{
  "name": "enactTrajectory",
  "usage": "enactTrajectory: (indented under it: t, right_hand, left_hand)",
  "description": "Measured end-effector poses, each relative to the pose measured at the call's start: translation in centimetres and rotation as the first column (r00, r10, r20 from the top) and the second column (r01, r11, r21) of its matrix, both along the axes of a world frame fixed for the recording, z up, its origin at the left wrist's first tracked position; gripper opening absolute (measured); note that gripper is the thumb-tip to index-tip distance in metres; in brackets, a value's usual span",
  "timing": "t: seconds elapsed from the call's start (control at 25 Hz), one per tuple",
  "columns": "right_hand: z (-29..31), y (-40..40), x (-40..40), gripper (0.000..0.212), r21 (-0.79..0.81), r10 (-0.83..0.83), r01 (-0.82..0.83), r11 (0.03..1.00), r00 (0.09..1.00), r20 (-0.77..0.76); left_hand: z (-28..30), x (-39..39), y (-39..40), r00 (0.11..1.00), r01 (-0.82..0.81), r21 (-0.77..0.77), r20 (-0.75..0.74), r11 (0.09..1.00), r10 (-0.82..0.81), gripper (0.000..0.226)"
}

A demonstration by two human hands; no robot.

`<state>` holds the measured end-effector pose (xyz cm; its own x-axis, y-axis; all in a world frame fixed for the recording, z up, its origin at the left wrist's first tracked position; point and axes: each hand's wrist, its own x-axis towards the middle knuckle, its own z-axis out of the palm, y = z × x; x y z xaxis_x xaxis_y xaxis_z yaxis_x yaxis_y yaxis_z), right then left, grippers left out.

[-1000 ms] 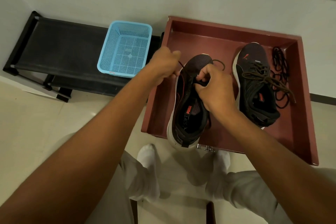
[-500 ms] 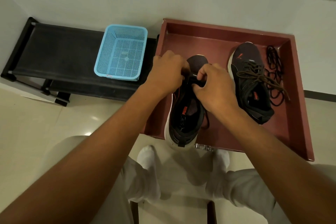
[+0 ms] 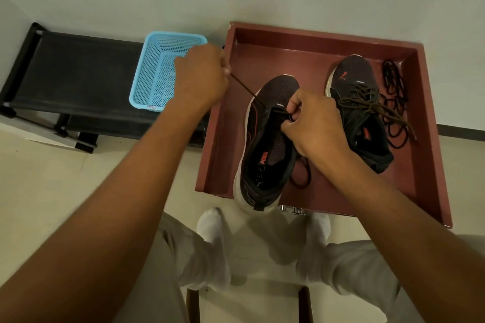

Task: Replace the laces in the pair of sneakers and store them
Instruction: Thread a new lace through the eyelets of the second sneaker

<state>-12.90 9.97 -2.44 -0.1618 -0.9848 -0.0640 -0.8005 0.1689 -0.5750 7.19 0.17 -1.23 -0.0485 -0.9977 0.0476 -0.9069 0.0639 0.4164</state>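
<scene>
A black sneaker (image 3: 265, 155) with a white sole lies in the red-brown tray (image 3: 309, 42), its heel over the tray's near edge. My left hand (image 3: 200, 77) pinches one end of a brown lace (image 3: 242, 88) and holds it taut, up and to the left of the shoe. My right hand (image 3: 312, 123) pinches the lace at the shoe's front eyelets. A second black sneaker (image 3: 359, 113), laced in brown, sits to the right. Loose black laces (image 3: 393, 102) lie coiled beside it.
A light blue plastic basket (image 3: 157, 73) stands on a low black rack (image 3: 78, 73) left of the tray. A white wall runs behind. My knees and white socks (image 3: 211, 223) are below the tray on the pale floor.
My left hand has pulled away from the shoe to the upper left, drawing the brown lace out taut. My right hand stays at the eyelets.
</scene>
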Motion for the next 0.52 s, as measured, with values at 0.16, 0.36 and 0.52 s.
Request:
enactTrajectory:
  t: [0.16, 0.36, 0.52]
  right_hand:
    - [-0.1, -0.1, 0.0, 0.023, 0.004, -0.012, 0.011, 1.000, 1.000, 0.023]
    - [0.0, -0.2, 0.0, 0.022, 0.001, -0.006, 0.006, 1.000, 1.000, 0.022]
    - [-0.2, -0.3, 0.0, 0.023, -0.002, 0.002, -0.002, 1.000, 1.000, 0.026]
  left_hand:
    - [0.3, 3.2, -1.4, 0.967, -0.231, -0.031, 0.105, 0.972, 0.233, 0.015]
    - [-0.4, -2.0, 1.9, 0.950, 0.268, -0.002, 0.167, 0.963, -0.264, 0.037]
    - [-2.1, -4.7, 3.0, 0.899, 0.397, 0.062, 0.176, 0.916, -0.402, 0.022]
